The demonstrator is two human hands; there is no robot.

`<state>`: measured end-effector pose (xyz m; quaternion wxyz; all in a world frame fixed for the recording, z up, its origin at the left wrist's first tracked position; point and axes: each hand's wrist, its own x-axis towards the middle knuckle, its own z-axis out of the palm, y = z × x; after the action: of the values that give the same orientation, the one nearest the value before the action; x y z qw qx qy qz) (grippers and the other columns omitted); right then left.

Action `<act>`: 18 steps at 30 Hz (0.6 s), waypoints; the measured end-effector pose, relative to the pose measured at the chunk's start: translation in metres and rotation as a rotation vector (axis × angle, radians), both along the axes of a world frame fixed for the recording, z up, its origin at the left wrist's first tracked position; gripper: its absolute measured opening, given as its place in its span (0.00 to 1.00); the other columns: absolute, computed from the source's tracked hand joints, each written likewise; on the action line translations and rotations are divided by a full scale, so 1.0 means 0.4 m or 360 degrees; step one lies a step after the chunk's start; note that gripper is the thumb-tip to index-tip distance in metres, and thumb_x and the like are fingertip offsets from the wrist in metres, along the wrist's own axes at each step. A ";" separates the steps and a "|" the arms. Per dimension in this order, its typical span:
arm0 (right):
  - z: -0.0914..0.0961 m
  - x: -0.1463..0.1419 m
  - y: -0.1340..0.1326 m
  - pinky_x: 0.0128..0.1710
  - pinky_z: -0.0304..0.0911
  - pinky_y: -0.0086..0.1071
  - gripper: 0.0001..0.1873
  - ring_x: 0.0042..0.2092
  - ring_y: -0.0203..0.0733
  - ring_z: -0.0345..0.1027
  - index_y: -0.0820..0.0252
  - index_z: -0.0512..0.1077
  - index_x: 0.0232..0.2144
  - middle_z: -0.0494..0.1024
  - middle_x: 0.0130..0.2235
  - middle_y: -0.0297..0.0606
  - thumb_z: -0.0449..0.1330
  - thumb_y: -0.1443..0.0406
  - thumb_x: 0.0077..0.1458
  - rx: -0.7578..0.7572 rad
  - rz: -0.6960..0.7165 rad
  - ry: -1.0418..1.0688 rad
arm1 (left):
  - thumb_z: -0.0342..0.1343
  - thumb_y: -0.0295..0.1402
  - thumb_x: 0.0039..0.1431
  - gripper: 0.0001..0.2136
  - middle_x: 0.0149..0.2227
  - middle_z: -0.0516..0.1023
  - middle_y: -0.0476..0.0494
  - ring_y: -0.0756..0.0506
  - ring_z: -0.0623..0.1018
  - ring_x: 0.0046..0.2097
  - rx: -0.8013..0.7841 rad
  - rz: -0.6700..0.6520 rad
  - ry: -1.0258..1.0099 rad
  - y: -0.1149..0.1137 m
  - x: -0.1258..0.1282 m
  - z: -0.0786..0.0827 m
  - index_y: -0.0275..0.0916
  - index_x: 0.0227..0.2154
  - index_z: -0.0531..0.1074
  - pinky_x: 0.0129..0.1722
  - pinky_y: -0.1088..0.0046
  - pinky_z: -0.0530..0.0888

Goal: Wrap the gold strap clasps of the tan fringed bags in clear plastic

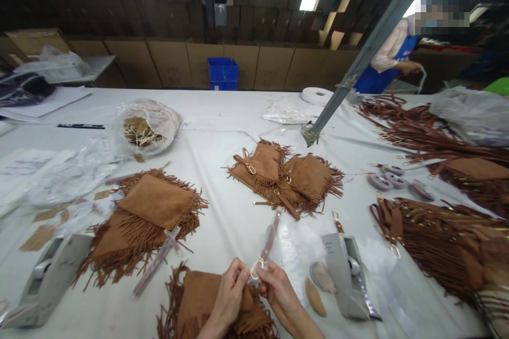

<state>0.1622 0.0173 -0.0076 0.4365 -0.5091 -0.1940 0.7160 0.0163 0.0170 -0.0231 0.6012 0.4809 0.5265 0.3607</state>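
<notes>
Both left hand [233, 283] and right hand [278, 285] pinch a cream cord [258, 264] over the fringed bag [198, 295]; I judge its knot unfinished, the strap [271, 237] beyond already plastic-wrapped.

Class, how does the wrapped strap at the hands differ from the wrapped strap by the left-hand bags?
The front strap has the left hand and right hand at its near end; the left strap lies untouched.
A pale cord loops at the front strap's near end; none shows on the left strap.
The front strap points toward the middle bags; the left strap reaches the left bags.
Both look reddish-brown, wrapped in clear plastic.
</notes>
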 end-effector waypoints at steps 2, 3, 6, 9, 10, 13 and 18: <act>-0.003 0.000 0.001 0.21 0.51 0.25 0.18 0.20 0.30 0.55 0.60 0.70 0.33 0.67 0.20 0.26 0.67 0.55 0.45 0.0213 0.0048 -0.0261 | 0.46 0.49 0.59 0.16 0.24 0.60 0.54 0.49 0.64 0.29 -0.0015 0.0072 0.0007 0.001 0.006 -0.006 0.41 0.26 0.60 0.32 0.74 0.64; -0.005 0.000 0.000 0.22 0.52 0.26 0.17 0.20 0.31 0.57 0.59 0.70 0.34 0.67 0.20 0.26 0.66 0.54 0.46 0.0312 0.0078 -0.0420 | 0.45 0.50 0.59 0.17 0.24 0.60 0.54 0.49 0.64 0.29 -0.0019 0.0100 0.0021 0.001 0.010 -0.009 0.41 0.26 0.60 0.32 0.74 0.64; -0.011 -0.005 -0.008 0.24 0.57 0.28 0.15 0.23 0.35 0.62 0.58 0.68 0.32 0.69 0.21 0.28 0.62 0.53 0.50 0.0463 0.0130 -0.0779 | 0.44 0.51 0.59 0.17 0.24 0.61 0.54 0.48 0.66 0.30 -0.0018 0.0161 0.0107 -0.001 0.021 -0.015 0.42 0.27 0.60 0.32 0.73 0.65; -0.022 -0.014 -0.018 0.22 0.57 0.27 0.17 0.21 0.34 0.62 0.57 0.64 0.32 0.69 0.21 0.27 0.60 0.51 0.51 0.0364 0.0075 -0.0750 | 0.43 0.50 0.60 0.17 0.24 0.63 0.54 0.48 0.67 0.30 -0.0011 0.0156 0.0127 -0.002 0.021 -0.012 0.42 0.27 0.61 0.33 0.73 0.66; -0.025 -0.016 -0.020 0.20 0.56 0.27 0.18 0.20 0.33 0.61 0.57 0.63 0.33 0.69 0.21 0.26 0.60 0.50 0.51 0.0319 0.0053 -0.0700 | 0.43 0.50 0.60 0.17 0.25 0.64 0.53 0.48 0.68 0.30 -0.0017 0.0140 0.0099 -0.001 0.019 -0.010 0.42 0.27 0.61 0.34 0.73 0.67; -0.026 -0.014 -0.017 0.19 0.55 0.26 0.22 0.19 0.32 0.60 0.57 0.63 0.35 0.68 0.20 0.25 0.61 0.49 0.48 0.0260 0.0032 -0.0579 | 0.47 0.49 0.59 0.16 0.26 0.69 0.52 0.47 0.71 0.31 -0.0084 0.0026 -0.0060 0.006 0.014 0.000 0.40 0.34 0.64 0.35 0.73 0.69; -0.012 -0.008 -0.006 0.19 0.54 0.25 0.24 0.18 0.31 0.59 0.59 0.65 0.35 0.69 0.19 0.26 0.64 0.48 0.45 0.0271 0.0004 -0.0469 | 0.51 0.49 0.56 0.18 0.24 0.74 0.48 0.47 0.72 0.28 -0.0119 -0.0095 -0.0316 0.017 0.033 0.004 0.38 0.27 0.69 0.32 0.72 0.70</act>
<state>0.1589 0.0147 -0.0125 0.4441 -0.5696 -0.3165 0.6150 0.0293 0.0237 -0.0215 0.6784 0.4355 0.4628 0.3687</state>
